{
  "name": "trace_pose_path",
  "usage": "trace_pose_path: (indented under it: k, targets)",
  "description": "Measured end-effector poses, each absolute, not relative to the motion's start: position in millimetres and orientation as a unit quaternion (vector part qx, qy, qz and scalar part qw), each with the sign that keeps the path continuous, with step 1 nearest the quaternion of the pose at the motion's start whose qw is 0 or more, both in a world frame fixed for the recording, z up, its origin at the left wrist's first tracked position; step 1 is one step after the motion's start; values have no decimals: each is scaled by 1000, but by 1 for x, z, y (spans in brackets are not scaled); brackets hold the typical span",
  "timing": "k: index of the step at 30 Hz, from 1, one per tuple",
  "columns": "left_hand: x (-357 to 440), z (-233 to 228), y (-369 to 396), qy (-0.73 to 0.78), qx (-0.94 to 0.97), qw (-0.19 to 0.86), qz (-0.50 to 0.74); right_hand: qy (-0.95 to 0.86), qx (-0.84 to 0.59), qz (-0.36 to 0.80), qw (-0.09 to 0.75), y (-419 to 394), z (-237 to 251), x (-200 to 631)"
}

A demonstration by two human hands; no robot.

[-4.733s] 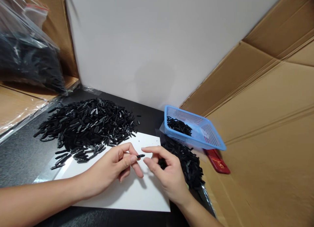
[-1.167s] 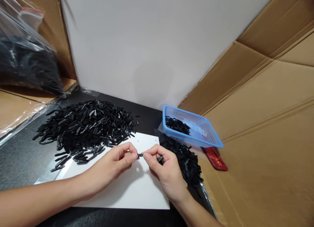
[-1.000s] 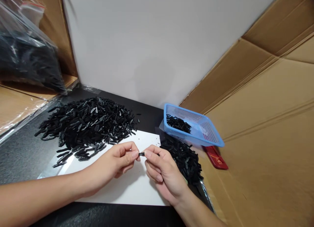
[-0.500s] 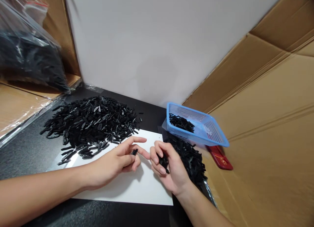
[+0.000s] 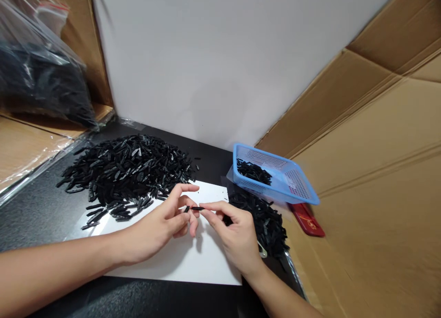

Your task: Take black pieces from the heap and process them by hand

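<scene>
Over a white sheet (image 5: pixel 206 267), my right hand (image 5: pixel 237 235) pinches a thin black strip-like piece (image 5: pixel 197 209) between thumb and forefinger, pointing left. More black bits show in its palm, partly hidden by the fingers. Opposite it, my left hand (image 5: pixel 172 217) grips another small black piece (image 5: pixel 187 209) by the thumb, with the forefinger stretched out. The two pieces are close together at the fingertips. A large heap of black pieces (image 5: pixel 127 171) lies beyond my left hand, and a second pile (image 5: pixel 272 226) lies right of my right hand.
A blue perforated basket (image 5: pixel 299 198) holding some black pieces stands at the back right. Beside it is a red flat object (image 5: pixel 308 221). A clear plastic bag (image 5: pixel 41 79) of dark material sits at upper left. Cardboard (image 5: pixel 379 139) and a white wall (image 5: pixel 206 56) bound the table.
My right hand has turned from a curled, palm-up pose and now holds one black piece out toward my left fingers. My left hand has barely moved.
</scene>
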State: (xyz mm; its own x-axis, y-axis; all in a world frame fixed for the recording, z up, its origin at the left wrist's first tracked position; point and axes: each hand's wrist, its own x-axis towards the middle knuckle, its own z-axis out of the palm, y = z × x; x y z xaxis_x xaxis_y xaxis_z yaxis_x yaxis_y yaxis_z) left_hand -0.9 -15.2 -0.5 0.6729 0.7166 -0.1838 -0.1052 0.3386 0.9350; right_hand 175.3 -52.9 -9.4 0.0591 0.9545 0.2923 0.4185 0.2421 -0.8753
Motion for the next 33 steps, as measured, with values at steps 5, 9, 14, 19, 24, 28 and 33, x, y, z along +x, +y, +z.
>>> trace_pose_path:
  k: [5, 9, 14, 19, 24, 28, 33]
  targets:
    - [1, -6, -10, 342, 465, 757, 305, -575, -567, 308, 503, -52, -6, 180]
    - [1, -6, -5, 357, 492, 733, 306, -563, -561, 330, 510, -53, -5, 181]
    - [2, -7, -6, 383, 487, 725, 301, -553, -557, 343, 517, -53, -5, 182]
    - [3, -7, -9, 380, 470, 742, 290, -450, -504, 491, 549, -50, -9, 179]
    - [3, -7, -11, 332, 465, 764, 298, -360, -453, 597, 556, -48, -7, 175]
    - [3, -6, -9, 345, 475, 749, 308, -343, -439, 619, 554, -49, -5, 175]
    - [1, -4, -5, 387, 490, 712, 322, -320, -421, 641, 557, -49, -7, 174]
